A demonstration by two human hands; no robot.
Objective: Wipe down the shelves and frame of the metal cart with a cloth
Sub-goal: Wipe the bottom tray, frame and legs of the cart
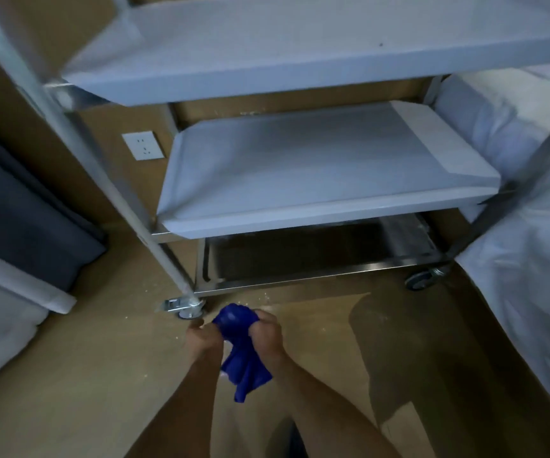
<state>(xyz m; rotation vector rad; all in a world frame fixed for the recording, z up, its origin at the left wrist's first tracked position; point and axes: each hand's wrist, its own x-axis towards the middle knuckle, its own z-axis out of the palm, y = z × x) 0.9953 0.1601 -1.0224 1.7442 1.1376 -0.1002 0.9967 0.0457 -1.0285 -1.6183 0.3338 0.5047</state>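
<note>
Blue cloth [241, 353], soft and bunched, is held low over the brown floor [102, 375], in front of the three-tier metal cart [181, 279] and just short of its near left caster [186, 309]. It touches no part of the cart. The person's left hand [201, 337] and right hand [265, 332] both grasp it, fingers curled tight into the fabric. A loose tail hangs down between the forearms. Judgement: the cloth is being wrung, folded or regripped; which one cannot be told.

Cart state:
- Top shelf [300, 51] and middle shelf [316, 166] look pale grey-white and matte, perhaps under a protective film. No wet streaks are readable on either.
- Bottom shelf [300, 262] is bare shiny steel, dark in shadow.
- Left front upright post [78, 143] of the frame shows no visible wipe marks.
- Small white specks lie on the floor near the left caster.

Progress, as judgement: no surface can be confirmed as wiped from this view, and lighting is too dim to separate clean from dusty. All three shelves, the posts and the rails should be counted as possibly outstanding. The low position of the hands suggests work near the bottom shelf or lower frame.

A white-sheeted bed [514, 259] stands against the cart's right side.
</note>
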